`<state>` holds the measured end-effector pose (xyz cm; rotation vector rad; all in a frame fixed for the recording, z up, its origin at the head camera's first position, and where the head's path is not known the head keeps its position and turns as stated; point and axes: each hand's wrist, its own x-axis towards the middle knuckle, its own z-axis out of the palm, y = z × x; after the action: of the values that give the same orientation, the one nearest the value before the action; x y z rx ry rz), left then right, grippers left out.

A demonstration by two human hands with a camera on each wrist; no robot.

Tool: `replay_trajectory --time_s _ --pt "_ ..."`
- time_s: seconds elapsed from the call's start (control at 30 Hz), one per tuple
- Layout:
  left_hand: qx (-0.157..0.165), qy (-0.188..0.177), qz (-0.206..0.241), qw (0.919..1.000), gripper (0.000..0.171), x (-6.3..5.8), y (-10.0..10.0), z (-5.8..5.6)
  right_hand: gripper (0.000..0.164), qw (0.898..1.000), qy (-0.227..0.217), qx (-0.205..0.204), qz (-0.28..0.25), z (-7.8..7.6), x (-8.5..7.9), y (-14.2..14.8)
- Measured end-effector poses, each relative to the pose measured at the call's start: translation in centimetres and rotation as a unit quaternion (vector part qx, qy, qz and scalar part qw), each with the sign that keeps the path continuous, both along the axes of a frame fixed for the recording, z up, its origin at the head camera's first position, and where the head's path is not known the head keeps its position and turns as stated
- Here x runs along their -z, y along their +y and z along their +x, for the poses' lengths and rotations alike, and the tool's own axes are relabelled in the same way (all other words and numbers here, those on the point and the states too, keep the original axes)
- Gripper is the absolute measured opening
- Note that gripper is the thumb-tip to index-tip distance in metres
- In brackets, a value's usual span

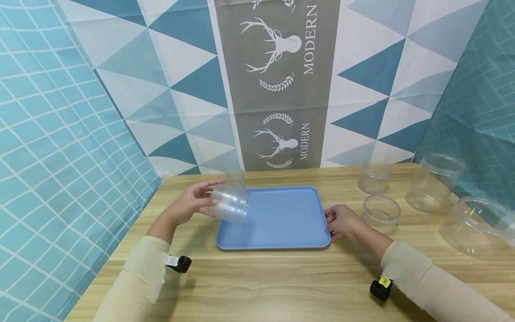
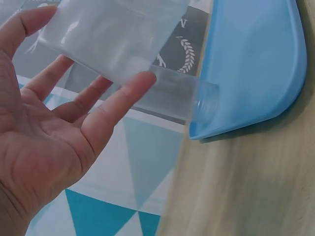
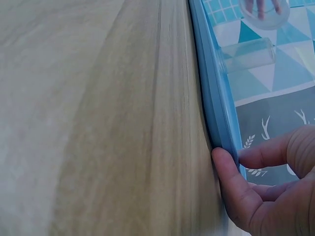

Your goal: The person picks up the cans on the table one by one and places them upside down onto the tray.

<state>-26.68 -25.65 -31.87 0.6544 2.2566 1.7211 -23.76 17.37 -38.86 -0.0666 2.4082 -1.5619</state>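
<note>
My left hand [image 1: 192,203] grips a clear plastic jar [image 1: 230,205] by its end, thumb on one side and fingers on the other. The jar is tilted above the left part of a blue tray [image 1: 285,219]. A narrower clear jar [image 2: 172,93] stands upright at the tray's back left corner, partly behind the held one in the head view. At the tray's right side my right hand [image 1: 344,221] pinches the rim between thumb and fingers, seen closely in the right wrist view, where the tray edge [image 3: 216,83] runs upward.
Several clear jars are on the wooden table [image 1: 257,286] to the right: a small one [image 1: 374,176] at the back, a low one [image 1: 381,213] beside my right forearm, a tall one [image 1: 432,188] and a wide one [image 1: 474,228]. Patterned cloth [image 1: 181,80] hangs behind.
</note>
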Motion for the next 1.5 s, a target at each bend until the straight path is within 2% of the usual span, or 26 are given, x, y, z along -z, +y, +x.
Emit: replay_trajectory --time_s 0.4,0.5,0.63,0.83,1.07,1.13,1.37,1.5 --pt "0.011 0.033 -0.093 0.9951 0.066 -1.9 0.7 0.4 0.051 1.000 0.017 -0.011 0.005 0.2 0.1 -0.1" --pt "0.013 0.057 -0.127 0.9902 0.067 -2.4 1.2 0.6 0.052 1.000 0.019 -0.007 0.007 0.3 0.1 -0.2" --pt "0.021 0.105 -0.173 0.9791 0.065 -2.9 1.8 1.0 0.052 1.000 0.022 -0.002 0.007 0.3 0.2 -0.2" --pt "0.044 0.176 -0.237 0.9543 0.063 -3.3 2.8 1.4 0.051 1.000 0.026 -0.001 0.012 0.1 0.4 -0.2" --pt "0.066 0.264 -0.295 0.9159 0.063 -3.4 4.1 1.7 0.049 1.000 0.028 0.002 0.014 0.1 0.5 -0.2" --pt "0.063 0.274 -0.313 0.9070 0.062 -3.4 4.5 1.9 0.050 1.000 0.028 0.003 0.013 0.1 0.6 -0.2" --pt "0.056 0.305 -0.393 0.8656 0.061 -3.2 5.6 2.5 0.049 0.999 0.031 0.002 0.012 0.2 0.6 -0.2" --pt "0.061 0.306 -0.421 0.8518 0.062 -3.0 6.3 2.6 0.050 0.999 0.029 0.007 0.015 0.2 0.6 -0.2"
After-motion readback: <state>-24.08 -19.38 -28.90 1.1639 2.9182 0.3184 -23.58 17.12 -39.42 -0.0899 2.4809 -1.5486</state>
